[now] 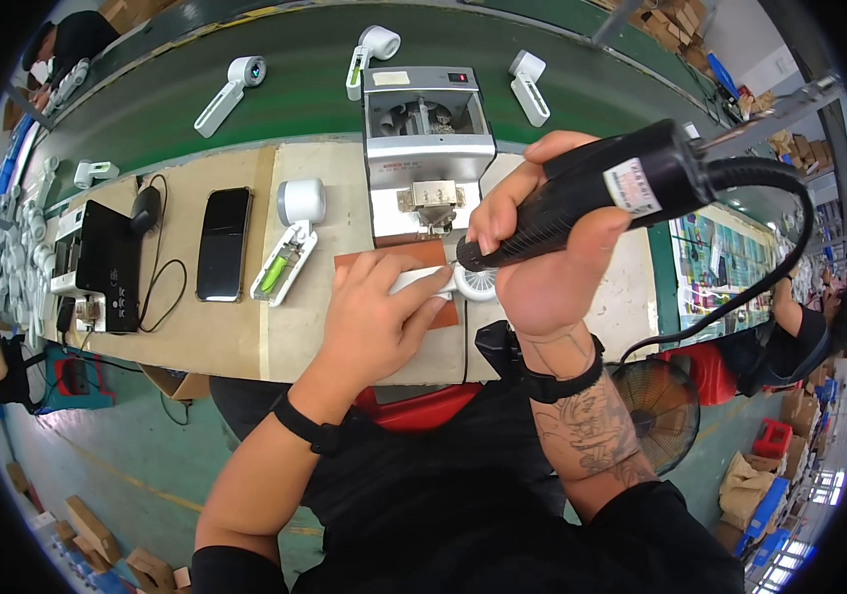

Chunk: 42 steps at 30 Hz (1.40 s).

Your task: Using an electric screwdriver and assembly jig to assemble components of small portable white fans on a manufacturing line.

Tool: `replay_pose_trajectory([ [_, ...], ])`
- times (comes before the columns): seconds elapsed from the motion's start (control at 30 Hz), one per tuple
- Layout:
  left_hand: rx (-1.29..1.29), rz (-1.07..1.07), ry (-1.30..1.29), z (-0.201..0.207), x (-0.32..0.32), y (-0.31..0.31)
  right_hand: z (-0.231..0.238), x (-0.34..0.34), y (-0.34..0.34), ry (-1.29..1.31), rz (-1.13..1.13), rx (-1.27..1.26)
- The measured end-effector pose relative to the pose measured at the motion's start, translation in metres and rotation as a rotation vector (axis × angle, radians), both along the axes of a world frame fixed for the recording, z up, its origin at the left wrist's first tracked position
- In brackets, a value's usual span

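Observation:
In my right hand (554,287) is a black electric screwdriver (592,188), its fingers wrapped round the grip. The tool slants down to the left, and its nose meets a small white handheld fan (477,285). That fan lies on a reddish-brown pad (431,315), its round grille toward the right. My left hand (369,312) presses over the fan's handle and grips it against the pad; the fingers hide part of the handle. Just left of this hand lies another white fan (290,259), its handle opened and a green cell showing inside.
A grey screw feeder (426,163) stands straight ahead. Beyond it, several white fans rest on the green conveyor belt (315,104). Left on the bench are a phone (225,245) and a black device (110,265) with cables. The screwdriver's black cord (790,252) loops down at right. Co-workers sit both sides.

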<state>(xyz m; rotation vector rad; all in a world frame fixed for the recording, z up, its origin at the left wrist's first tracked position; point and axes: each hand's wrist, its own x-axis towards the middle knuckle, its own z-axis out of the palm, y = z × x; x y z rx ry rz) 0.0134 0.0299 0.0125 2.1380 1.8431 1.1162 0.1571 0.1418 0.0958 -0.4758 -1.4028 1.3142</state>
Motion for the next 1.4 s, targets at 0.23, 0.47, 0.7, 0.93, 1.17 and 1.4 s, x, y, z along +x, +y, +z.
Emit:
replay_pose_trajectory([
  [0.23, -0.044, 0.031, -0.128, -0.015, -0.003, -0.002, -0.016, -0.005, 0.004, -0.037, 0.027, -0.012],
  [0.47, 0.024, 0.032, -0.111, -0.015, -0.004, 0.003, -0.024, -0.009, 0.006, -0.016, 0.055, -0.043],
  [0.7, 0.027, 0.035, -0.095, -0.014, -0.005, 0.004, -0.032, -0.015, 0.001, -0.053, 0.096, -0.067],
  [0.93, 0.006, 0.037, -0.085, -0.009, -0.008, 0.000, -0.037, -0.018, -0.004, 0.000, 0.120, -0.109],
  [1.17, -0.011, 0.084, -0.046, -0.009, -0.003, -0.003, -0.027, -0.022, 0.006, -0.060, 0.116, -0.024],
  [1.4, -0.139, 0.071, -0.099, -0.002, -0.009, 0.001, -0.025, -0.049, 0.027, 0.216, 0.132, 0.053],
])
